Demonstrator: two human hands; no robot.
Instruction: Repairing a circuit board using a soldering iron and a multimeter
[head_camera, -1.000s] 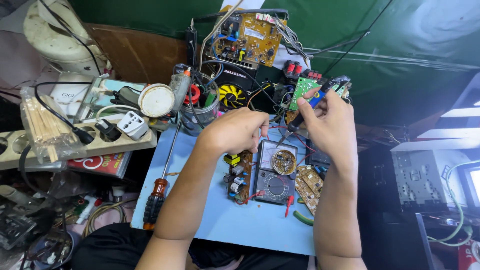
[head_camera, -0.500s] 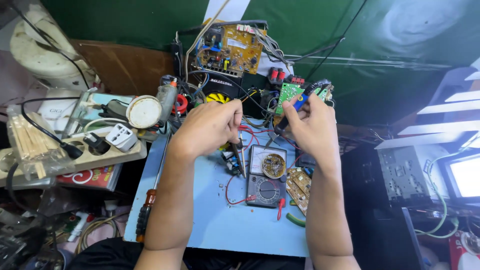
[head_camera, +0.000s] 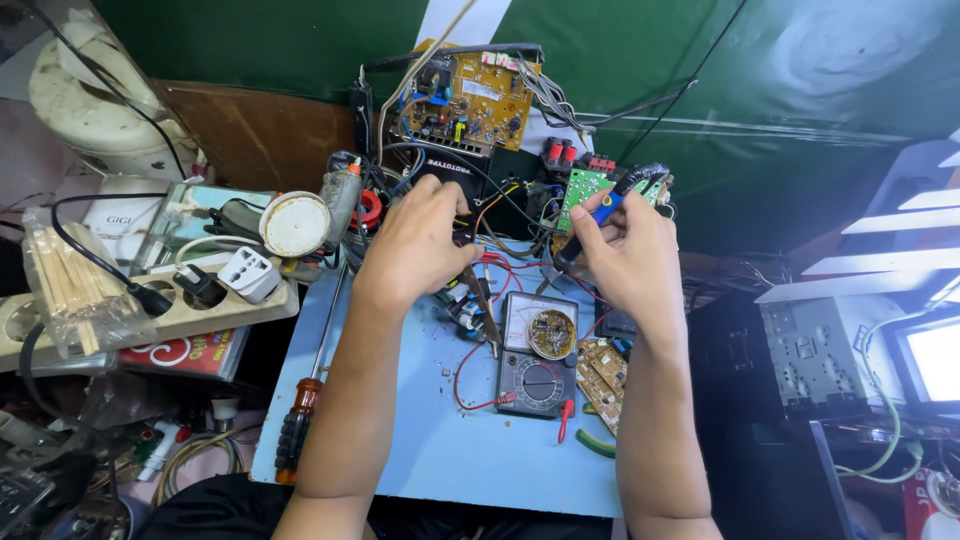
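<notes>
My left hand hovers over the back of the blue work board, fingers pinched on a thin metal tool that slants down toward the black analog multimeter. My right hand grips a soldering iron with a blue handle; its tip points down-left between the two hands, above red wires. A small round circuit board lies on the meter's face. A green circuit board sits just behind my right hand.
A yellow circuit board stands upright at the back among wires. Brown boards lie right of the meter. A screwdriver lies along the board's left edge. A power strip, a bag of sticks and a grey metal box flank the work area.
The view has drifted, so the bench sits lower and further right in frame. Both hands stay close together over the wires, the left a little further from the meter.
</notes>
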